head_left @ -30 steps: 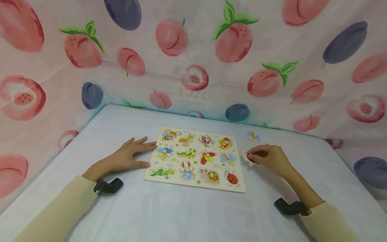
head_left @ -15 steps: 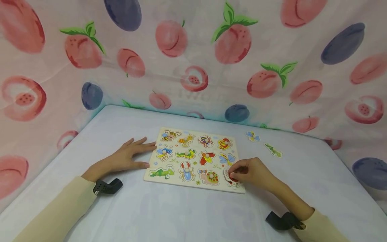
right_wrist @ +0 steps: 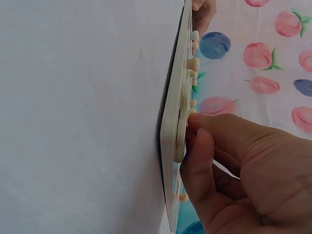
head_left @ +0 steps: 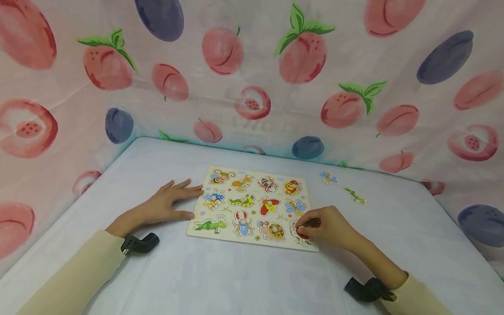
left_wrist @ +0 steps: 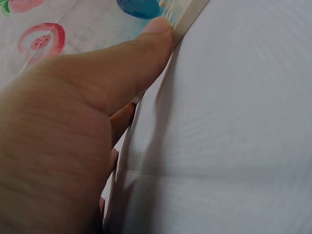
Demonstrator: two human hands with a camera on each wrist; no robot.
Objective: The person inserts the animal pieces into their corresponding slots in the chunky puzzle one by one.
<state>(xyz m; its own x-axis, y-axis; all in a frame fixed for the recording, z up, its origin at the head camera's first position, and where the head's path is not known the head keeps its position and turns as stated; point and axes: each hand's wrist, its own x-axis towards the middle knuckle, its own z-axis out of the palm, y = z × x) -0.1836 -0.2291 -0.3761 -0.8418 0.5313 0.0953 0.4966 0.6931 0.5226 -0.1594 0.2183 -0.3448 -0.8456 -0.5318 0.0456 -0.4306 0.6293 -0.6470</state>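
Note:
A pale wooden peg puzzle board [head_left: 255, 183] with colourful insect pictures lies on the table. My right hand [head_left: 328, 225] pinches a red ladybug puzzle piece [head_left: 293, 232] between thumb and fingertips, over the ladybug spot at the board's near right corner. In the right wrist view the piece [right_wrist: 179, 151] lies against the board's face, its edge still standing proud of the surface. The fingers cover much of it. My left hand [head_left: 167, 203] lies spread out, its fingertips and thumb touching the board's left edge.
Two loose pieces lie right of the board: a blue-winged dragonfly-like insect [head_left: 328, 177] and a green grasshopper [head_left: 355, 195]. Several knobs [right_wrist: 193, 64] stick up from the board. A fruit-print cloth [head_left: 252, 57] hangs behind the white-covered table [head_left: 220, 280].
My right hand has carried the ladybug piece from the table right of the board left and nearer, onto the corner spot. In the last half second it barely moves. The left hand stays put.

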